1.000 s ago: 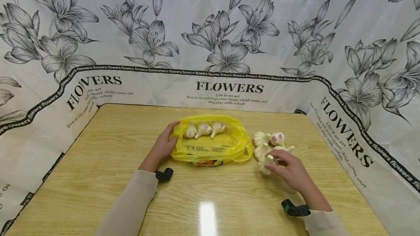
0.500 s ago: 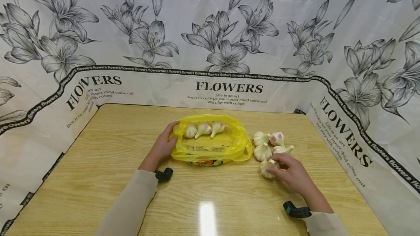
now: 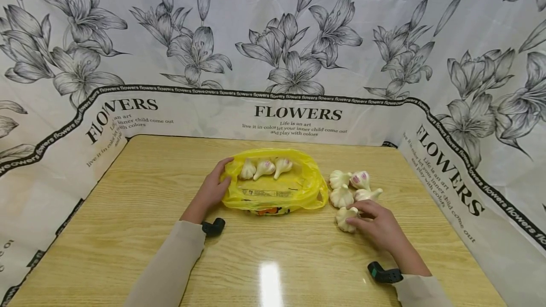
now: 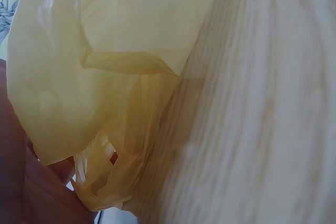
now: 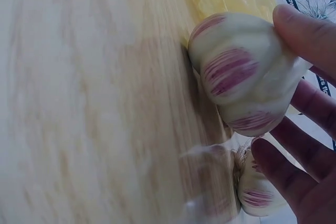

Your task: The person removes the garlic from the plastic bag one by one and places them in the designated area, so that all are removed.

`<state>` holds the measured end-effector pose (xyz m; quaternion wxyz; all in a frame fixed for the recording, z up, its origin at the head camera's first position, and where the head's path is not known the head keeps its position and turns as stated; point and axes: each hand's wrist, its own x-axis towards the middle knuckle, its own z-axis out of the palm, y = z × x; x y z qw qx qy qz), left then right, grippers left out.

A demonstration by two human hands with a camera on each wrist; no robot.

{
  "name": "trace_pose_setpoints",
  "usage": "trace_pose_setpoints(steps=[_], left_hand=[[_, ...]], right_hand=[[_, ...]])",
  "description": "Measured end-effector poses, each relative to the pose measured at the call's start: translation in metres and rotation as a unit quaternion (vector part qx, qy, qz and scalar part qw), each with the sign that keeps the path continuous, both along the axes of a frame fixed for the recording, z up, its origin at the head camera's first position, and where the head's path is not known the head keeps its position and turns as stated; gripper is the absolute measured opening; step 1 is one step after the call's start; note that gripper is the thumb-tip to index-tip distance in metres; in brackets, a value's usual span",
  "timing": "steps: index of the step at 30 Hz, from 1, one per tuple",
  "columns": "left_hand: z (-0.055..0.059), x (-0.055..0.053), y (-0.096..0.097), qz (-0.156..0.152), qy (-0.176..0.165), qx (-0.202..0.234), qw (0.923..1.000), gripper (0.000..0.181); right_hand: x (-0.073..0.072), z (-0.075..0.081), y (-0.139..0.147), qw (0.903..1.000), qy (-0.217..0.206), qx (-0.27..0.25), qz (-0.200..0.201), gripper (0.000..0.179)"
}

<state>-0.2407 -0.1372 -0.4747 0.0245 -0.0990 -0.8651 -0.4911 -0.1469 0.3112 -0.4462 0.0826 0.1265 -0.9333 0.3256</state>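
A yellow plastic bag lies with its mouth spread wide, and three garlic bulbs rest inside it in a row. My left hand holds the bag's left rim; the left wrist view shows the yellow film beside the palm. Between thumb and fingers, my right hand pinches a garlic bulb with purple streaks, large in the right wrist view. Whether this bulb touches the table is hard to tell. Several other bulbs lie in a cluster just beyond it, right of the bag.
The wooden table carries everything, with a bright reflection near its front. Flower-printed white cloth surrounds the back and both sides. Each wrist wears a black band, the left one and the right one.
My right hand has drawn the pinched bulb slightly nearer me, apart from the cluster, and then a little left. My left hand and the bag look unmoved.
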Motion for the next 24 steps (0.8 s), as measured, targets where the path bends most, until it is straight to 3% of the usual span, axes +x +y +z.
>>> trace_pose_setpoints(steps=[12,24], left_hand=[[-0.0005,-0.0002,-0.0010,-0.005,-0.002,0.000,1.0000,0.052],[0.0005,0.0005,-0.0007,-0.004,-0.005,-0.001,1.0000,0.052]], right_hand=[[0.0016,-0.0006,0.0020,0.9999,0.003,-0.007,-0.009,0.030],[0.0021,0.0025,0.0021,0.9984,-0.039,-0.010,-0.039,0.046]])
